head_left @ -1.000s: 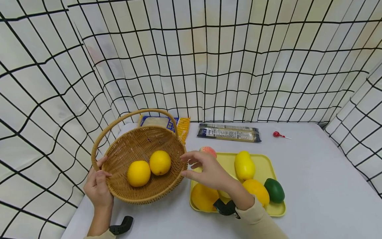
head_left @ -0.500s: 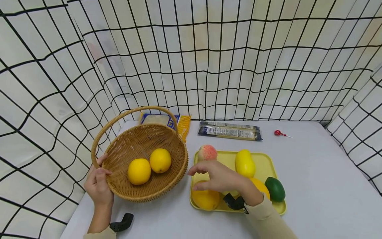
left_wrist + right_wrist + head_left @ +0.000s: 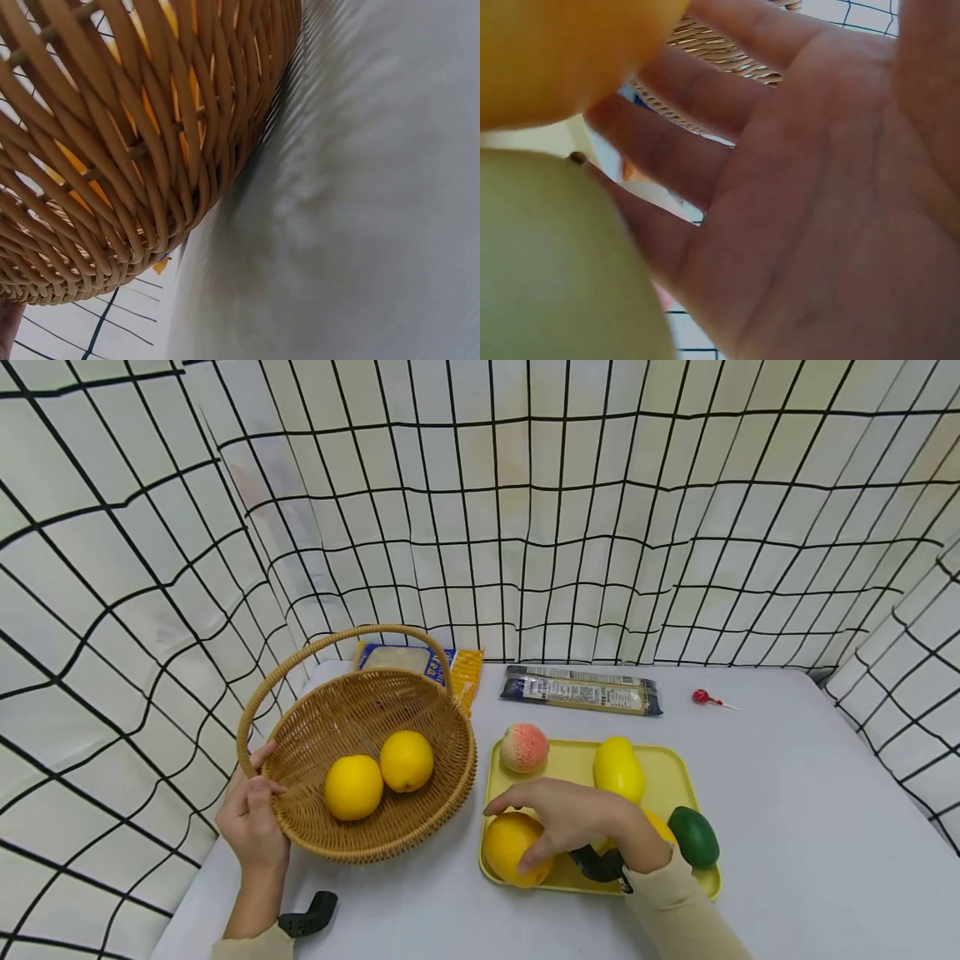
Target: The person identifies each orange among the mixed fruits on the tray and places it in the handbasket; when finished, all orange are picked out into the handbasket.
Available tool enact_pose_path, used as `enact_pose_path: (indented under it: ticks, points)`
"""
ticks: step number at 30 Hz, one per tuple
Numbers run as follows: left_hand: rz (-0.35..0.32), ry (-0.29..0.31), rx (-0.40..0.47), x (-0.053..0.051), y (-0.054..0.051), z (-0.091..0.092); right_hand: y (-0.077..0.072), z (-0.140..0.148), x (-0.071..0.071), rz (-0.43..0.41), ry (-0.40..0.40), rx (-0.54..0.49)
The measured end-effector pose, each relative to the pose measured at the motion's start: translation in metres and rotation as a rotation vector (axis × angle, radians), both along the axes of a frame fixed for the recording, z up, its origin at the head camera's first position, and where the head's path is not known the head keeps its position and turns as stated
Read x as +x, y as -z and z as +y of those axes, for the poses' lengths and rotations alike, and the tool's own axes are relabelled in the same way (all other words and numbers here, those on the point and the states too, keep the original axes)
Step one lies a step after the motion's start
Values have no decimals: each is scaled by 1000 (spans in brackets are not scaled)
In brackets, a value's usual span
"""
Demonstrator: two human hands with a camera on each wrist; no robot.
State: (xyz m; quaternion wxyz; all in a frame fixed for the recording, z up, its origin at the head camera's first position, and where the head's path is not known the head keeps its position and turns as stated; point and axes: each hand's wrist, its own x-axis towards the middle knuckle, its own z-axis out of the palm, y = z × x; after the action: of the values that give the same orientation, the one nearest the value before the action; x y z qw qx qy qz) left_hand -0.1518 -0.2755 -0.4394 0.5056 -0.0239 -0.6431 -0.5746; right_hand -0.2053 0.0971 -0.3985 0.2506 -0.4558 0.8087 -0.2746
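A person's left hand grips a wicker basket by its left rim, the basket tilted with its opening to the near side, as the right hand, fingers spread wide, arches over an orange fruit in the near left corner of a yellow tray. Whether the fingertips touch it cannot be told. Two yellow fruits sit side by side in the basket. A pale fruit appears just beside the orange one in the right wrist view. On the tray, a pink peach occupies the far left corner, a long yellow fruit lies to its right, and a dark green fruit rests at the near right. A long package and a red lollipop lie on the table's far side.
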Motion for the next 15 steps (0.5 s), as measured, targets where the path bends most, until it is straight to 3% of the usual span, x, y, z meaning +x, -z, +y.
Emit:
enact_pose_path:
  ticks: [4,11,15]
  points:
    - [-2,-9,-6,2,-5,3,2,1,-1,-16,3,32]
    - [18,0,1,-7,12,-10,8,-1,-1,-17,-39,53]
    - [27,1,1,-9,14,-11,10,-3,0,30,-50,94]
